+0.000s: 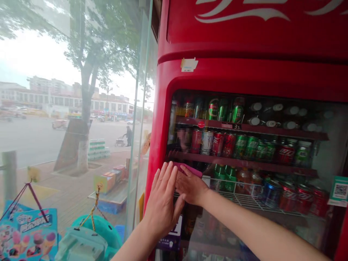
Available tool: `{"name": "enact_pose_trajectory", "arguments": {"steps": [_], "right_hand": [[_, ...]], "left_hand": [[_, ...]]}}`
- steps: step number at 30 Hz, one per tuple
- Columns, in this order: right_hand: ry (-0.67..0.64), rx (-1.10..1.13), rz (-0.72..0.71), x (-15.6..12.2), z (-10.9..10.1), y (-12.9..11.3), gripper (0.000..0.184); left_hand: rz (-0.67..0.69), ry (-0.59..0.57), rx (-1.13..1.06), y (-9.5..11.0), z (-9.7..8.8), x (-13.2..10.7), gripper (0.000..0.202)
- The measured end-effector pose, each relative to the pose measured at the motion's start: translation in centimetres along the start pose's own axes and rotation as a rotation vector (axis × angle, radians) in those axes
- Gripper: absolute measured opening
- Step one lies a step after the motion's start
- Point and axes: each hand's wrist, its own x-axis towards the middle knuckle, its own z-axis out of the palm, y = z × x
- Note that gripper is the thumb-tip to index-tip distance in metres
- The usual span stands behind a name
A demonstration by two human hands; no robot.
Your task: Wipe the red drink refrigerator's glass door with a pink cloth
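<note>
A red drinks fridge (239, 78) with a glass door stands before me. My right hand (189, 184) presses a folded magenta cloth (194, 170) against the left side of the glass, its fingers lying over the cloth. Beside it, my left hand (164, 197) is stretched out with fingers straight and thumb apart, near the fridge's left frame. It holds nothing; whether it touches the frame or glass I cannot tell. Behind the glass are shelves of cans (217, 143) and bottles.
On the left is a window pane (141, 108) facing a street with a tree (85, 83). A blue ice-cream-print package (34, 230) and a teal plastic item (84, 241) hang at lower left. A green QR-code card (339, 191) is on the fridge's right side.
</note>
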Motion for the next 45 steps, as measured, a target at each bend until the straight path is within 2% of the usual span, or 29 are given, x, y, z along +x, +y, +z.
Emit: {"name": "enact_pose_trajectory", "arguments": {"steps": [3,7,18,21,24,28,35,40,43,45], "right_hand": [[-0.003,-0.059,0.114,3.6,-2.1,4.1,0.065],[0.019,-0.091,0.240,8.6,-5.1,9.2,0.064],[0.110,-0.125,0.395,15.8,-8.4,17.2,0.061],[0.114,-0.111,0.392,16.3,-9.4,18.9,0.062],[0.136,-0.098,0.391,14.5,-10.2,19.9,0.064],[0.184,-0.076,0.455,10.4,-11.1,21.4,0.065],[0.205,-0.125,0.513,2.7,-12.9,24.8,0.071],[0.240,-0.159,0.618,-3.7,-14.8,27.1,0.071],[0.253,-0.179,0.698,-7.4,-15.8,28.3,0.071],[0.294,-0.211,0.807,-9.3,-15.9,28.9,0.071]], "left_hand": [[0.048,0.020,0.055,-0.2,0.3,1.8,0.091],[0.071,0.074,0.128,-0.9,0.1,5.6,0.088],[0.080,0.223,0.214,-3.2,-1.8,17.8,0.083],[0.080,0.255,0.227,-3.4,-1.6,20.4,0.081],[0.081,0.279,0.208,-3.0,-0.9,22.0,0.077],[0.052,0.294,0.188,-1.7,0.7,22.7,0.072],[0.043,0.273,0.225,2.7,3.9,23.9,0.075],[0.079,0.230,0.208,5.9,5.6,25.4,0.076],[0.081,0.219,0.202,6.9,5.9,25.8,0.077],[0.073,0.211,0.202,7.1,5.8,25.7,0.077]]}}
